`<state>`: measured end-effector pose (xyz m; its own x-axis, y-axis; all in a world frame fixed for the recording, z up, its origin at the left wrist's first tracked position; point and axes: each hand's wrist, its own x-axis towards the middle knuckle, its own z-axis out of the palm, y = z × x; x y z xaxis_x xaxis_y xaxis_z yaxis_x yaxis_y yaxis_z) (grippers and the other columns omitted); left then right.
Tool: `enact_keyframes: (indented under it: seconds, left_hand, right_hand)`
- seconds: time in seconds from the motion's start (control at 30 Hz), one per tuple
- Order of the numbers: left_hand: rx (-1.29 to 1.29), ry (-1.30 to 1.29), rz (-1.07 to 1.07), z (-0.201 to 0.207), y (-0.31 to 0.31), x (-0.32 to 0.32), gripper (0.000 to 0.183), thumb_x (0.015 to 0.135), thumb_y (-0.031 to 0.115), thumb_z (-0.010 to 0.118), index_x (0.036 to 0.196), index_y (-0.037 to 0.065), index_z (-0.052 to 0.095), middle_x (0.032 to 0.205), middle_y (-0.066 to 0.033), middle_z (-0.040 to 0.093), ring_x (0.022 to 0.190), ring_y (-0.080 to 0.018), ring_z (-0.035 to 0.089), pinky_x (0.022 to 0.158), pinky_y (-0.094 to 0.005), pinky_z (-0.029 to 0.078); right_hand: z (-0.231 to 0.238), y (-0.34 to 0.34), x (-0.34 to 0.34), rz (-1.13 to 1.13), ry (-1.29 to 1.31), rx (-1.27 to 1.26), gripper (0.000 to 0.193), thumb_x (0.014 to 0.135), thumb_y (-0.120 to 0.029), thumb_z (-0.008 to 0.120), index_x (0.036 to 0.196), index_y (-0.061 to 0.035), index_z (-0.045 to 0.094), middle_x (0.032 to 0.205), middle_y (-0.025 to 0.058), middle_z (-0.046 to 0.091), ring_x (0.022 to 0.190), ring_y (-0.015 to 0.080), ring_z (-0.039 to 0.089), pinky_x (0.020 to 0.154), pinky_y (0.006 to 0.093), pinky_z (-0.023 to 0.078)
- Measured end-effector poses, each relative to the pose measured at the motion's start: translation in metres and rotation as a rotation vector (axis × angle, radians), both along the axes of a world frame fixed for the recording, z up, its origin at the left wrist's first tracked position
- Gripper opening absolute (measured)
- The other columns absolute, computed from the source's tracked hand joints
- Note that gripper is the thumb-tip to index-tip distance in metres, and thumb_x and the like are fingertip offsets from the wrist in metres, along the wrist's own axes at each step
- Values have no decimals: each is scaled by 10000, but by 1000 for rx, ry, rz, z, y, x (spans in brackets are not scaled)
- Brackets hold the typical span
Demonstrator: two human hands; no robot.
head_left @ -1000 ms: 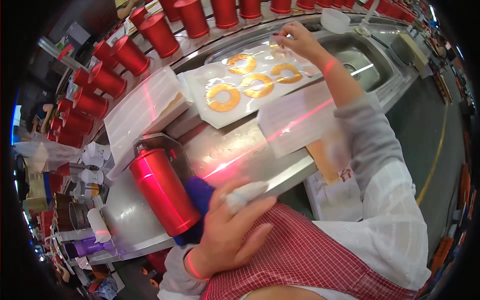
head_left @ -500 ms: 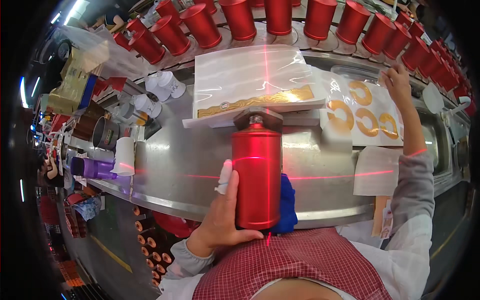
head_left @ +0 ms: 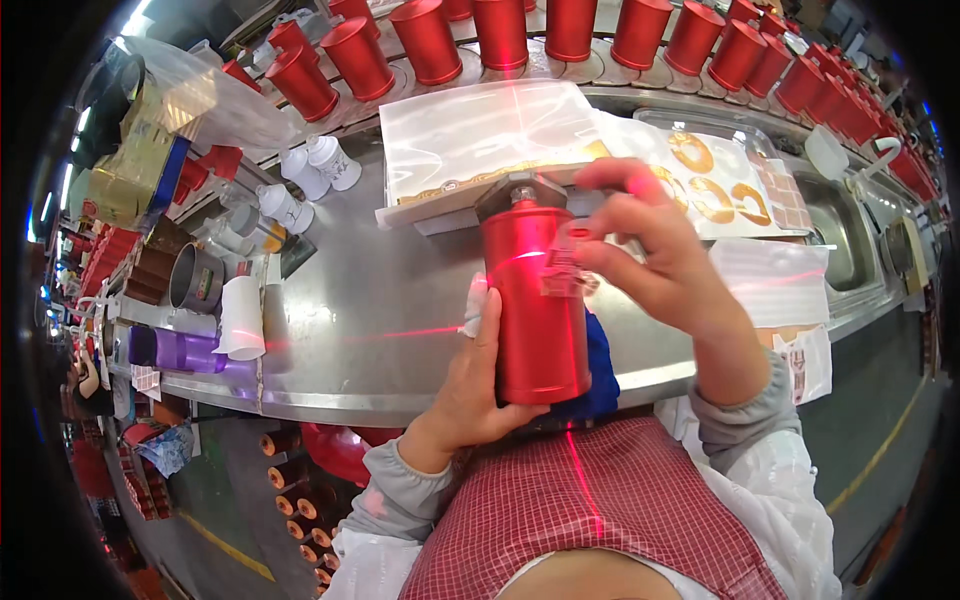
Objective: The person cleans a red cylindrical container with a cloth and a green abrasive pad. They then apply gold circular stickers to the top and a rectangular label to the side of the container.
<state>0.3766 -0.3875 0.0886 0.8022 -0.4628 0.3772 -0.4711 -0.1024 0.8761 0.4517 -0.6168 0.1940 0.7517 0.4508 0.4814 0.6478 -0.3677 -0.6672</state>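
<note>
A glossy red metal-looking bottle lies with its threaded neck pointing away from me, against a dark angular block. My left hand is closed on its left side, thumb near the base; one finger has a white wrap. My right hand pinches a small transparent sticker with faint markings, at the upper right of the bottle. Whether the sticker touches the bottle, I cannot tell. Red laser lines cross the bottle. A blue cloth shows beside and beneath it.
Beyond the block lies a stack of white sheets with a gold band. To its right is a sheet of gold ring-shaped stickers. Red bottles line a conveyor behind. White cups and a purple bottle stand left; a sink is right.
My right hand has come from the sticker sheets at the far right to the bottle, now with a transparent sticker. My left hand still holds the bottle.
</note>
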Motion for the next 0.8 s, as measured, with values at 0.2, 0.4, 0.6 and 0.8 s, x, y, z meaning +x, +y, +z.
enact_keyframes:
  seconds: [0.2, 0.4, 0.6, 0.8]
  left_hand:
    - [-440, 275, 201, 12, -25, 28, 965, 868, 340, 669, 1469, -63, 30, 1463, -257, 267, 1330, -304, 361, 1086, -382, 305]
    - [-325, 333, 286, 20, -39, 51, 932, 862, 258, 668, 1452, -84, 32, 1356, -242, 406, 1198, -278, 497, 1018, -378, 395]
    - [-438, 472, 155, 26, -32, 38, 938, 875, 222, 638, 1468, -55, -34, 1420, -194, 331, 1271, -237, 411, 1068, -362, 331]
    - [-566, 568, 84, 22, -29, 37, 957, 904, 287, 631, 1474, -35, -67, 1463, -173, 272, 1319, -225, 349, 1095, -362, 293]
  right_hand:
    - [-42, 20, 12, -76, 107, 48, 201, 817, -161, 711, 853, -12, 581, 1166, 168, 498, 1087, 290, 523, 898, 364, 440]
    - [-44, 18, 16, -106, 210, 96, 207, 836, -184, 688, 850, -10, 577, 1167, 150, 497, 1088, 263, 522, 916, 346, 425]
    - [-50, 19, 17, -126, 246, 139, 183, 848, -171, 670, 853, -20, 568, 1153, 127, 503, 1063, 234, 523, 898, 314, 421]
    - [-61, 16, 22, -140, 382, 318, 227, 849, -185, 677, 963, -28, 559, 1155, 115, 506, 1038, 208, 524, 908, 303, 418]
